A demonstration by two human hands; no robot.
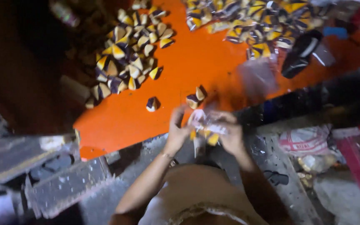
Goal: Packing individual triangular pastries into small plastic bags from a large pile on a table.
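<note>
Both my hands hold one small clear plastic bag [204, 125] with yellow and dark pieces inside, at the near edge of an orange table [196, 62]. My left hand [177, 130] grips the bag's left side. My right hand [231, 134] grips its right side, blurred by motion. Two loose cone-shaped pieces [196, 98] in cream, yellow and dark purple lie just beyond my hands, and one more piece [151, 104] lies to their left.
A heap of loose pieces [130, 54] covers the table's left part. Packed clear bags [255, 25] pile up at the far right, beside a dark roll [301, 54]. Grey planks [42, 175] lie at the lower left, a patterned sack [305, 141] at the right.
</note>
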